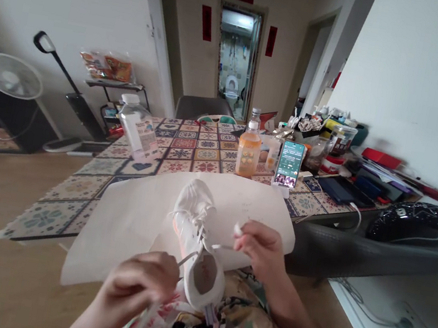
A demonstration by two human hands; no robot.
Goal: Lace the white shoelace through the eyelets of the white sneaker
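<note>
A white sneaker lies with its toe pointing away from me, its heel near my lap and its opening facing up. White laces run through its upper eyelets. My left hand is closed on one lace end, left of the shoe opening, and a blurred strand hangs below it. To the right of the shoe, my right hand pinches the other lace, which stretches from the shoe to the fingers. A white bit shows at those fingertips. Under the shoe is a large white paper sheet.
The patterned tablecloth carries a clear bottle at left and an orange drink bottle. A lit phone stands upright behind the paper. Jars, a tablet and cables crowd the right side. A dark chair stands beyond.
</note>
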